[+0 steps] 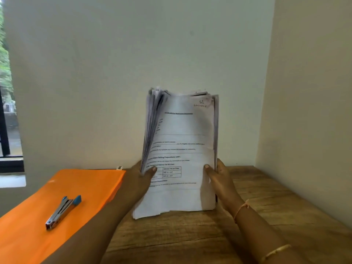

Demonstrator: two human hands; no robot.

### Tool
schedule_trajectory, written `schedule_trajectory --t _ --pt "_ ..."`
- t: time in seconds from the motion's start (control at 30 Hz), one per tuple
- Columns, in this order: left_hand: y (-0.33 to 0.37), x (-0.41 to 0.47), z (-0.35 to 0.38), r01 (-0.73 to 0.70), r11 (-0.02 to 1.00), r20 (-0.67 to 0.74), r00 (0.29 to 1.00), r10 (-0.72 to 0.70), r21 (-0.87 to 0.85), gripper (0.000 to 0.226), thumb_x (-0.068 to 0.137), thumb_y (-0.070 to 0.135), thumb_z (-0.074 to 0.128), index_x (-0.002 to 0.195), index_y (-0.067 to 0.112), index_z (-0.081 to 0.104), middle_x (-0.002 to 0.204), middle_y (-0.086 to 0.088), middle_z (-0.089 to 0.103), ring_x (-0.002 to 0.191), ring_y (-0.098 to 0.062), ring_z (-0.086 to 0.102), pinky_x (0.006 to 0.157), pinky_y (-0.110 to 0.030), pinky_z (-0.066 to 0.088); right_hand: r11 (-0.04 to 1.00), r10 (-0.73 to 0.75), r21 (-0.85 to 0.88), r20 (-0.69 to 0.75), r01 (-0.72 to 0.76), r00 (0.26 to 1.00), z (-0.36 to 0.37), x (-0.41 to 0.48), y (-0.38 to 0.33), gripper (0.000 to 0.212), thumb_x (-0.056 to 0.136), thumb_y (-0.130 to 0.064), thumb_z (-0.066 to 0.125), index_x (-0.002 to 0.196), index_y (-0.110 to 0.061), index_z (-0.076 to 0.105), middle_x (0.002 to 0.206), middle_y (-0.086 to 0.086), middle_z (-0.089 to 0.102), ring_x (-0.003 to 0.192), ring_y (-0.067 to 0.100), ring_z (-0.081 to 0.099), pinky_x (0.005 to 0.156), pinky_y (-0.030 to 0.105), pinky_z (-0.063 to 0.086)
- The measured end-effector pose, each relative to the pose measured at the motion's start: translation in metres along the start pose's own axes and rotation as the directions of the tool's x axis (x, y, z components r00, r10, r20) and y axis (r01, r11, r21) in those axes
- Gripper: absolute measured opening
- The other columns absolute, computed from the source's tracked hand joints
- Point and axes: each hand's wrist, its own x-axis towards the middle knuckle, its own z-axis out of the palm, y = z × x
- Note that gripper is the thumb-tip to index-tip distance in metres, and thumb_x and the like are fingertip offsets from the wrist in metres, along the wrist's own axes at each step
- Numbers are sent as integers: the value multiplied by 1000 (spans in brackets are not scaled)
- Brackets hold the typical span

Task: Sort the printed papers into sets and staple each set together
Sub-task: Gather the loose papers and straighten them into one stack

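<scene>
Both hands clasp a thick stack of printed papers [181, 153] standing upright on its bottom edge on the wooden counter [257, 202] near the wall, the left hand [140, 180] gripping its left edge and the right hand [219, 180] its right edge, thumbs pressed on the front sheet. To the left, well apart from the stack, a stapler [62, 211] with blue ends lies on an orange folder [76, 187] on the counter
</scene>
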Motion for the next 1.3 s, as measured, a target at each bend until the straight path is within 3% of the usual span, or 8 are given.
schedule_trajectory --t 0.2,0.4,0.57,0.67,0.93,1.1,1.2,1.3 --pt "-8 6 -4 216 944 -30 973 -230 -249 29 90 21 61 118 11 59 108 -7 67 94 -23 65 82 -37 53 979 162 -126 -9 -161 987 1 3 3 27 96 -28 52 119 -16 44 110 7 60 96 22 61 78 37 55" --pt "-4 12 -7 336 757 -47 899 -434 -560 27 91 13 60 118 10 59 112 -11 65 97 -31 62 83 -43 50 884 344 298 107 -360 933 9 0 -5 35 95 -36 52 123 -16 51 113 16 64 90 27 63 70 37 51" --pt "-3 7 -1 336 715 -31 894 -447 -613 27 90 12 60 117 10 60 110 -12 67 93 -28 64 75 -40 52 787 326 477 220 -393 920 19 -4 -10 33 95 -23 52 126 -10 55 109 14 66 93 26 62 68 36 54" --pt "1 -1 16 338 610 56 900 -432 -717 28 88 11 60 116 9 61 112 -12 67 99 -27 64 82 -42 52 757 293 528 252 -385 922 26 -7 -4 31 93 -16 53 123 -10 58 112 13 67 105 31 60 87 47 52" --pt "5 17 -13 143 566 -57 945 -321 -812 40 87 -9 52 124 4 53 120 -13 62 102 -25 62 81 -36 56 920 153 356 67 -167 986 -13 8 -8 33 92 4 49 118 -16 56 118 13 65 108 34 62 91 54 50" --pt "-5 24 -52 140 778 -55 974 -218 -612 48 72 -7 68 118 3 59 115 -21 64 98 -33 66 81 -45 56 981 71 186 -38 -63 997 -29 9 -17 26 94 -1 49 110 -20 56 104 7 66 90 23 64 69 35 53" --pt "-5 18 -58 201 965 85 978 -189 -167 43 63 0 76 102 12 63 105 -16 69 78 -17 71 63 -28 56 998 -65 9 -133 67 989 -30 12 -19 25 95 -4 49 109 -23 54 100 2 63 86 15 60 69 30 50" --pt "-12 16 -50 188 950 47 977 -206 250 52 67 -3 79 114 9 60 110 -8 64 98 -24 63 84 -35 52 982 -168 -108 -130 155 977 -28 11 -21 26 96 -8 49 116 -24 54 98 -5 62 86 11 58 69 29 48"
